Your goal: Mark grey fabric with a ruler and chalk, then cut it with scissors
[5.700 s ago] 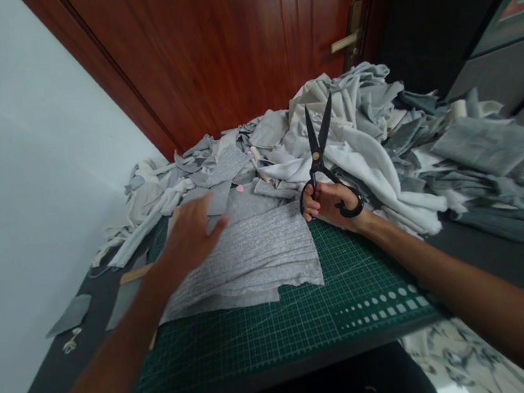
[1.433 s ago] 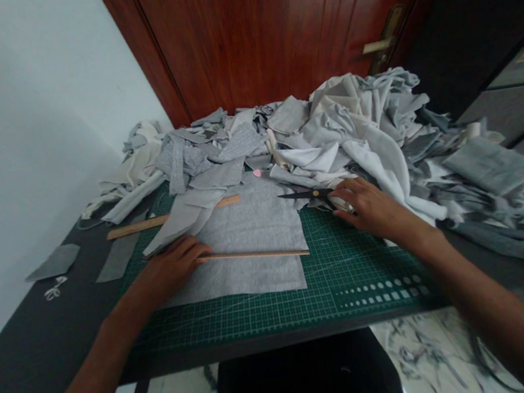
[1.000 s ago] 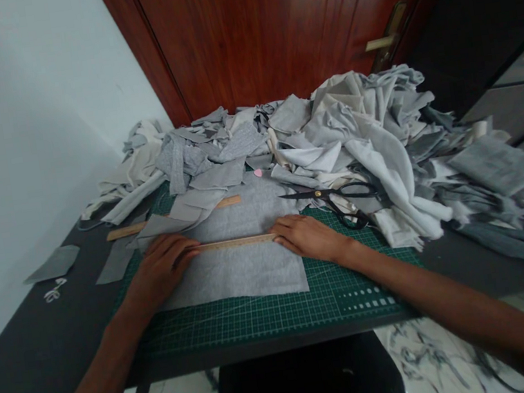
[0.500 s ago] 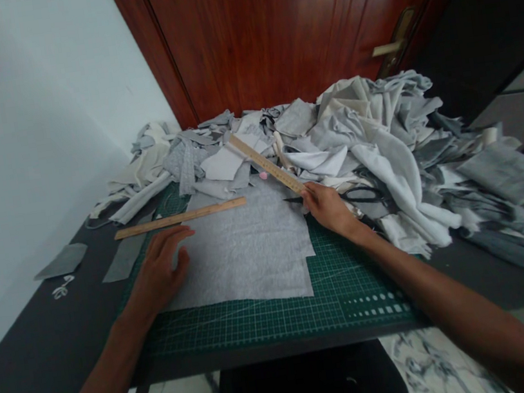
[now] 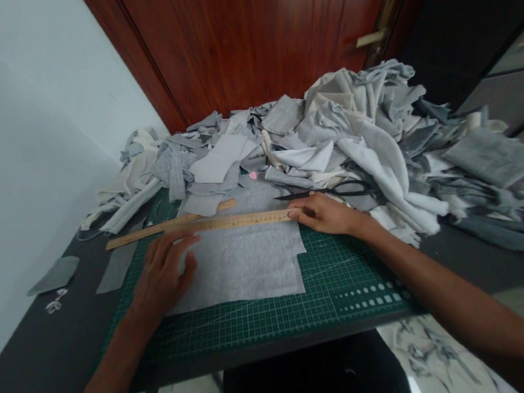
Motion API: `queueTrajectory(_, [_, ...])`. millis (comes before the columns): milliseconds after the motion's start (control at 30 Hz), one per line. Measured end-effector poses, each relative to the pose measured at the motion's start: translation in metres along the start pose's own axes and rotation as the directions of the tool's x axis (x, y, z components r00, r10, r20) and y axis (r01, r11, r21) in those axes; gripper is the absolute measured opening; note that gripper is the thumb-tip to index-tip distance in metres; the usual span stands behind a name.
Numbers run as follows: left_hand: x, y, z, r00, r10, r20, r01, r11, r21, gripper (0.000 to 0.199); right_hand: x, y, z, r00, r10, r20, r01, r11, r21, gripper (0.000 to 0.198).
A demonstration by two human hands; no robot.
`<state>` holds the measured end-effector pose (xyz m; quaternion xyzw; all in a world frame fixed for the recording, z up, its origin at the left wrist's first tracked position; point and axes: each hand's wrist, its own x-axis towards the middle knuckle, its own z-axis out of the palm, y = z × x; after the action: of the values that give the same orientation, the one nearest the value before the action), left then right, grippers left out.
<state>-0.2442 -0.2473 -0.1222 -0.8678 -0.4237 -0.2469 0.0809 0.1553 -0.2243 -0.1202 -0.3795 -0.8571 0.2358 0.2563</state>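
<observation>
A wooden ruler (image 5: 246,220) lies crosswise over a piece of grey fabric (image 5: 243,267). My right hand (image 5: 320,213) pinches the ruler's right end between thumb and fingers. On the fabric's left side rests my left hand (image 5: 167,268), thumb apart from its fingers; the fingertips are at the ruler's left end, and whether they press on it I cannot tell. Just behind is a second wooden strip (image 5: 124,239), partly under the ruler. Black scissors (image 5: 351,188) lie beyond my right hand, blades to the left. A small pink piece (image 5: 252,175) sits at the fabric's far edge.
Beneath the fabric is a green cutting mat (image 5: 279,321) on a dark table (image 5: 31,359). A large heap of grey and white cloth scraps (image 5: 352,112) runs along the back and right. A wooden door (image 5: 230,38) stands behind, a white wall (image 5: 28,125) at left.
The ruler in my right hand has swung down from a slant to lie level across the fabric, its left end now at my left hand. The view has shifted slightly.
</observation>
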Motion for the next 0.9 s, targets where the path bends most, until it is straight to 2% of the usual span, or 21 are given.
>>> queueTrajectory(67, [0.011,0.007,0.007,0.999,0.006,0.051,-0.006,1.000,-0.003,0.034,-0.007,-0.004,0.009,0.998,-0.012,0.062,0.014,0.999,-0.029,0.030])
queueTrajectory(133, [0.020,0.011,0.016,0.985,0.036,0.168,-0.031,0.999,-0.029,0.040,-0.012,-0.007,0.018,0.996,0.002,0.085,0.003,0.998,-0.065,0.028])
queueTrajectory(233, [0.027,0.011,0.028,0.932,0.087,0.352,-0.064,0.995,-0.076,0.043,-0.017,-0.009,0.028,0.999,0.025,0.036,-0.020,0.991,-0.134,0.027])
queueTrajectory(333, [0.025,0.003,0.034,0.891,0.162,0.424,-0.123,0.985,-0.118,0.040,-0.018,-0.009,0.033,0.999,-0.032,0.004,0.032,0.986,-0.166,0.023])
queueTrajectory(433, [0.021,-0.007,0.032,0.890,0.229,0.395,-0.179,0.971,-0.159,0.039,-0.017,-0.010,0.034,0.992,-0.127,0.020,0.128,0.976,-0.175,0.022])
queueTrajectory(533, [0.017,-0.014,0.027,0.919,0.202,0.340,-0.138,0.969,-0.204,0.039,-0.018,-0.011,0.032,0.985,-0.169,0.025,0.171,0.962,-0.215,0.029])
queueTrajectory(633, [0.013,-0.016,0.023,0.921,0.174,0.348,-0.069,0.953,-0.294,0.037,-0.020,-0.012,0.030,0.983,-0.181,0.042,0.186,0.966,-0.178,0.035])
queueTrajectory(733, [0.010,-0.015,0.021,0.910,0.207,0.359,-0.068,0.929,-0.364,0.040,-0.021,-0.013,0.030,0.978,-0.191,0.086,0.201,0.972,-0.119,0.038])
queueTrajectory(900, [0.006,-0.012,0.021,0.924,0.211,0.319,-0.098,0.937,-0.335,0.040,-0.022,-0.011,0.029,0.983,-0.162,0.087,0.167,0.985,-0.053,0.032])
